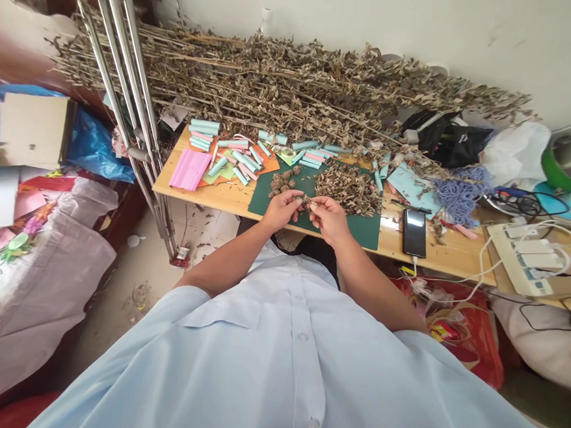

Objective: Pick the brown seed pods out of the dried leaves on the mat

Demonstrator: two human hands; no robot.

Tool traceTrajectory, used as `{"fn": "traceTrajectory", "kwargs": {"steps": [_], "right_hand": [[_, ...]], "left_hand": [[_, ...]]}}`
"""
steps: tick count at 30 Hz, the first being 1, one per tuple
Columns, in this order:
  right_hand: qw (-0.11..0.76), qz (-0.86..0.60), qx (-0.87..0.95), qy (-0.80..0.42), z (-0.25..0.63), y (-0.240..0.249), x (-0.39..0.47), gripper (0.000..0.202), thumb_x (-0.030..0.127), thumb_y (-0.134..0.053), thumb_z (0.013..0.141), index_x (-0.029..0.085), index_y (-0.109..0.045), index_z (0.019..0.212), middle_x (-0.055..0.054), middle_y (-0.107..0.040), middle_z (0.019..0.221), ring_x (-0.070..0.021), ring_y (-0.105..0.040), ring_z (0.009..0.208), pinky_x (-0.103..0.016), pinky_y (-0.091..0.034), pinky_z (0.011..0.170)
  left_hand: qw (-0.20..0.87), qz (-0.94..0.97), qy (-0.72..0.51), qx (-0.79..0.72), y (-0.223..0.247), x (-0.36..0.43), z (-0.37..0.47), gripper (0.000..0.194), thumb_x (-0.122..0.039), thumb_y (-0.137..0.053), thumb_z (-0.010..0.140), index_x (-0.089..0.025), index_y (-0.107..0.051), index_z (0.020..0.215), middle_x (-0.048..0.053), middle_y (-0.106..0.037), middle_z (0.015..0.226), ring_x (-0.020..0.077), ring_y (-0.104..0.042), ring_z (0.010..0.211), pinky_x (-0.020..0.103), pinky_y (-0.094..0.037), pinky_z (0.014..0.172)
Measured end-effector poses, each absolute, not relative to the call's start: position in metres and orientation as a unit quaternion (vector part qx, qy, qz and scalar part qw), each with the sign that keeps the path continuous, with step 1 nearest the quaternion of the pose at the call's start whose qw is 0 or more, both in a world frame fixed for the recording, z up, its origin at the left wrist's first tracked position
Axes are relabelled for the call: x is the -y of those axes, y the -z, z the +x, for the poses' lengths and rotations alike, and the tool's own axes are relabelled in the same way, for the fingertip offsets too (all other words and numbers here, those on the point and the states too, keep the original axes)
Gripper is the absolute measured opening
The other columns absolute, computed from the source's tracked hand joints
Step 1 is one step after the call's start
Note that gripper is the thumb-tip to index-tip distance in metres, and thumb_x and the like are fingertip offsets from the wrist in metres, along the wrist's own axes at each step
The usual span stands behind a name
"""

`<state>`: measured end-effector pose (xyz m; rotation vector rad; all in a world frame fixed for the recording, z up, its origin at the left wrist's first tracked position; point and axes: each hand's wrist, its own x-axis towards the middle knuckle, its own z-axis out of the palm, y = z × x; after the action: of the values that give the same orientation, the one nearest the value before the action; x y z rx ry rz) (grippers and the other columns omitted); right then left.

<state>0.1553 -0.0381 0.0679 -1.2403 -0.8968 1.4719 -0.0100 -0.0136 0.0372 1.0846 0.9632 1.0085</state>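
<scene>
A: Hands first. Where are they?

B: Both over the near edge of the green mat [362,229]. The left hand [280,208] and the right hand [331,218] meet at a small clump [306,202] of dried leaves, pinched between the fingertips of both. The grip is narrow, fingers curled in, and the clump bridges the gap between them.

A: And what lies around them?

B: Just beyond the right hand, a loose heap [348,187] of dried leaves on the mat. Beyond the left hand, a few tighter balls [284,181] of the same stuff, set close together. Further back, paper rolls [243,155] in blue and pink on coloured sheets, and a long stack of dried stalks [284,87] against the wall. A phone [414,231] lies on the table [203,195], right of the mat.

A: How would you say the pinching is best done?

B: My judgement: dried leaf crumbles, so light pressure from the pads, not the nails. Keep the clump low over the mat so whatever sheds lands there and not on the lap. Turn it a little at a time between the two hands rather than squeezing once hard.

A: Anything that could spoil it?

B: Crumbs drifting toward the phone, perhaps. I cannot tell how firmly the clump is packed; it is too small to judge.
</scene>
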Motion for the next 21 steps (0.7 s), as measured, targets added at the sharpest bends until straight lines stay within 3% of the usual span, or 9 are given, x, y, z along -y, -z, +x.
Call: {"fn": "traceTrajectory", "kwargs": {"steps": [7, 21], "right_hand": [[0.454, -0.526, 0.410, -0.591, 0.1489, -0.0700, 0.0378, 0.033, 0.043, -0.080, 0.073, 0.021, -0.064, 0.092, -0.002, -0.074, 0.080, -0.0088, -0.057, 0.050, -0.018, -0.032, 0.036], [0.499, -0.569, 0.406, -0.512, 0.1480, -0.0649, 0.0358, 0.031, 0.047, -0.077, 0.075, 0.020, -0.066, 0.085, -0.002, -0.072, 0.076, -0.0081, -0.054, 0.047, -0.019, -0.032, 0.036]], "left_hand": [[0.610, 0.522, -0.436, -0.406, -0.0386, 0.0161, -0.0110, 0.024, -0.038, -0.064, 0.090, -0.014, -0.067, 0.092, 0.001, -0.067, 0.078, 0.0053, -0.056, 0.048, 0.019, -0.041, 0.046], [0.608, 0.515, -0.437, -0.418, -0.0341, 0.0146, -0.0103, 0.018, -0.032, -0.061, 0.091, -0.016, -0.060, 0.086, -0.002, -0.063, 0.071, 0.0065, -0.058, 0.047, 0.019, -0.039, 0.046]]}}
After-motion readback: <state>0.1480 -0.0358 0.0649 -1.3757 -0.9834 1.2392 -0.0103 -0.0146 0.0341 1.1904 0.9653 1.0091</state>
